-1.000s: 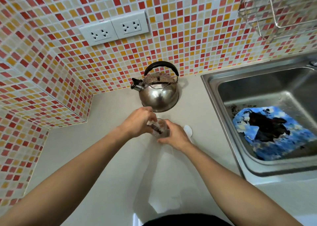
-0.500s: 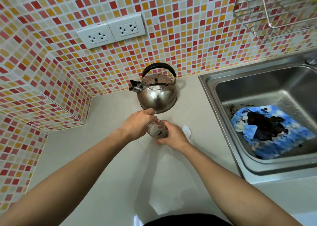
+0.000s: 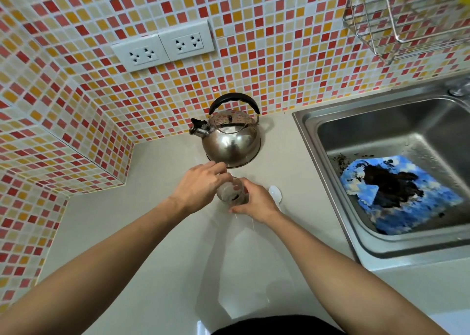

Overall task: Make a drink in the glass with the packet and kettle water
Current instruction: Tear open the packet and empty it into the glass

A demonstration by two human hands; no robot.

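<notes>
Meanwhile, the glass (image 3: 232, 191) was steadied between both hands, just in front of the kettle (image 3: 230, 137).

It was gripped at its near side by the right hand (image 3: 255, 202), while the left hand (image 3: 201, 188) was curled over its rim, thumb and fingers pinched; whether the packet was held there could not be told. Dark grains were seen inside the glass. A white spoon (image 3: 276, 193) lay just beyond the right hand. Powder might be spilled onto the counter (image 3: 157, 233) if the glass were tipped, or the hands scalded if hot water were poured carelessly.
</notes>
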